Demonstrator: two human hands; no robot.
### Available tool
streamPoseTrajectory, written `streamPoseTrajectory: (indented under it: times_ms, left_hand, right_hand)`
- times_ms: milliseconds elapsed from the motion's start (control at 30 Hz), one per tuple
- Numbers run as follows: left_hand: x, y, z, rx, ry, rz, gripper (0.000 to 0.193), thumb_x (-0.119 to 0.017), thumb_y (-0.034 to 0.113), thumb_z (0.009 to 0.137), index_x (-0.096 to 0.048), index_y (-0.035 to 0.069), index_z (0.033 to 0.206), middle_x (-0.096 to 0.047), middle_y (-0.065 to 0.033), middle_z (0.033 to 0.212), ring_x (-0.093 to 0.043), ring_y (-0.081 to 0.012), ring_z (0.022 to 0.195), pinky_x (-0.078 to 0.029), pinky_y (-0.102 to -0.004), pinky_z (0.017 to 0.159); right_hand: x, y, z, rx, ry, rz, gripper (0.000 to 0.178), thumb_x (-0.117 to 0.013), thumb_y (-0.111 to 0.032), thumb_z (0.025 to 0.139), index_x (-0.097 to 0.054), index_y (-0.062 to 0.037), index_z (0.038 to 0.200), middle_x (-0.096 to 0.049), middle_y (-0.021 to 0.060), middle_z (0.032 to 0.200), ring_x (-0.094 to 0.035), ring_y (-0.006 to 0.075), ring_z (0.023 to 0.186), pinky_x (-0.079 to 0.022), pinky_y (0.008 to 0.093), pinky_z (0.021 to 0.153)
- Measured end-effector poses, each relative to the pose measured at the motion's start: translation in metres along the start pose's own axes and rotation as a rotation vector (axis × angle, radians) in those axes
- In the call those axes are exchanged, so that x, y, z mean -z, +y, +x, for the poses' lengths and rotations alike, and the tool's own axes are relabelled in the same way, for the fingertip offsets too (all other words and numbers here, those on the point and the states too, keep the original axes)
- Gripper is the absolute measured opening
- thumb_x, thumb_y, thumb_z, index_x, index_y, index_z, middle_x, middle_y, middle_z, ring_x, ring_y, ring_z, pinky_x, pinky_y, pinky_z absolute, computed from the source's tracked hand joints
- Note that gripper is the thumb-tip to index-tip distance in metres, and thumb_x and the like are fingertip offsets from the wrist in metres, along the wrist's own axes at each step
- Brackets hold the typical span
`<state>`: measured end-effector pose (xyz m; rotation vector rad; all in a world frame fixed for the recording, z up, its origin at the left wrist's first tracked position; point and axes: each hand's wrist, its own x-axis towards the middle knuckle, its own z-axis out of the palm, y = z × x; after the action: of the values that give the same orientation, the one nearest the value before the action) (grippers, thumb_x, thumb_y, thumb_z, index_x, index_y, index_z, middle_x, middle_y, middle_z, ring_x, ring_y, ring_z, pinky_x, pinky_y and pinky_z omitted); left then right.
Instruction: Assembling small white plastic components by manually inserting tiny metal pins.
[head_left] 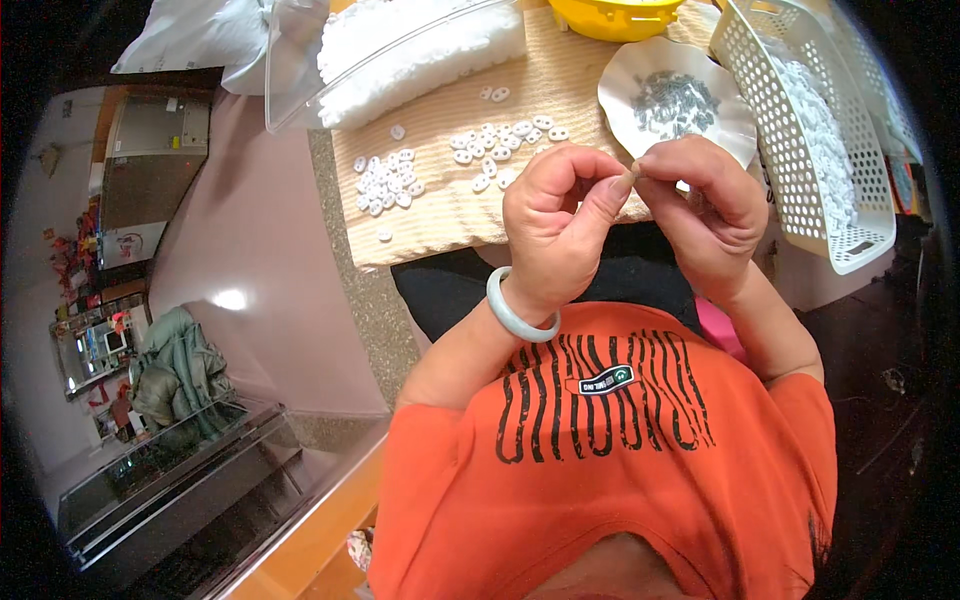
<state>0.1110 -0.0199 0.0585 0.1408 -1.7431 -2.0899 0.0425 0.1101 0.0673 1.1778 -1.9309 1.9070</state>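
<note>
Apparently, left hand (555, 225) and right hand (705, 220) pinch small piece where fingertips meet, on near side of white fluted dish (618, 98). Fingers cover piece; direction and long axis cannot be told. White oval two-hole plastic pieces (558, 133) lie farther left, axes mixed. Uneven pressing may make pinched piece slip and drop.

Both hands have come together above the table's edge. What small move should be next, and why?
Perhaps ease the left hand and right hand slightly apart to check: they touch or nearly touch, and anything pinched there is too small or hidden to make out.
</note>
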Motion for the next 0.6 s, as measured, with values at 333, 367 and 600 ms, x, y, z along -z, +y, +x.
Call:
streamPoseTrajectory:
  times_ms: [333,367,600]
  left_hand:
    - [-0.006,-0.003,0.0,0.221,-0.054,-0.275,0.006,-0.059,0.005,0.084,-0.057,-0.001,0.087,-0.055,-0.0006,0.073,-0.05,-0.0057,0.062,-0.041,-0.019,0.054]
    - [-0.006,-0.004,0.001,0.279,-0.068,-0.361,0.007,-0.058,0.006,0.085,-0.057,0.0,0.089,-0.056,-0.0004,0.073,-0.05,-0.0056,0.062,-0.041,-0.019,0.053]
    - [-0.009,-0.007,0.0,-0.004,0.023,0.058,0.006,-0.059,0.005,0.083,-0.059,-0.001,0.084,-0.056,-0.0025,0.072,-0.052,-0.0075,0.064,-0.043,-0.02,0.055]
  right_hand:
    - [-0.008,0.004,-0.01,-0.265,0.121,0.34,0.015,-0.056,0.009,0.076,-0.06,0.0016,0.089,-0.059,0.0039,0.088,-0.056,0.008,0.076,-0.045,0.0198,0.068]
    - [-0.008,0.004,-0.01,-0.265,0.119,0.34,0.015,-0.056,0.009,0.076,-0.06,0.0016,0.089,-0.059,0.0039,0.088,-0.056,0.008,0.076,-0.045,0.0198,0.068]
    - [-0.01,0.004,-0.012,-0.285,0.171,0.368,0.02,-0.057,0.008,0.078,-0.057,0.0022,0.097,-0.057,0.0038,0.09,-0.056,0.0085,0.079,-0.046,0.021,0.071]
